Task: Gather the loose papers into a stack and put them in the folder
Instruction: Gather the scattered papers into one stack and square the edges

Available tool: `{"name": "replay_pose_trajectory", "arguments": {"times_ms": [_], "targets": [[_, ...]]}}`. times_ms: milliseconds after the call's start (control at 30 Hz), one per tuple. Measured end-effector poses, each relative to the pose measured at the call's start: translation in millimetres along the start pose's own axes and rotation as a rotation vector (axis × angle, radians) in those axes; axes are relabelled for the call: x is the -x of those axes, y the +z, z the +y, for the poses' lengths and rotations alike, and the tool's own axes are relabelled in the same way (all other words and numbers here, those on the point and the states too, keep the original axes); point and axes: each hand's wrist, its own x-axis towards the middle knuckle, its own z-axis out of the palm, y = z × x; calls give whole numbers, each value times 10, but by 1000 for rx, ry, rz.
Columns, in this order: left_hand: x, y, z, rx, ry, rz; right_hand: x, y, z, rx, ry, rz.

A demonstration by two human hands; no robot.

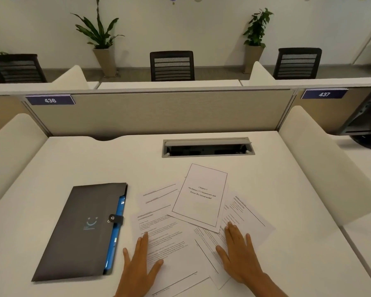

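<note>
From my feed the room reads evenly and softly lit, a warm, slightly dim cast with no hard glare anywhere. Shadows are faint: I see only a soft dark edge under each hand on the white desk [287,200]. The wide lens bows the partition [159,112] and the side dividers outward toward the frame edges. Fine print on the papers [169,239] is smeared and mostly unreadable to me, and the far chairs [172,65] look soft and compressed.

Left hand [140,261] and right hand [237,252]: both flat, palms down, fingers extended and slightly spread, pointing away from the body, thumbs turned inward; forearms enter from below.
</note>
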Motion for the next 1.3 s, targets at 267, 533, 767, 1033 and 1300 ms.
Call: {"name": "replay_pose_trajectory", "arguments": {"times_ms": [267, 533, 767, 1033, 1300], "targets": [[-208, -324, -21, 255, -108, 262, -460, -498, 43, -138, 47, 113], [-529, -577, -242, 256, -14, 74, -1119, -944, 79, -198, 61, 79], [-621, -673, -315, 190, -17, -50, -1695, -1210, 51, -213, 68, -7], [-653, -589, -381, 147, -7, -48, -2081, -1305, 173, -188, 128, -99], [-731, -491, -428, 150, -34, -10, -2089, -1186, 172, -123, 140, -100]]}}
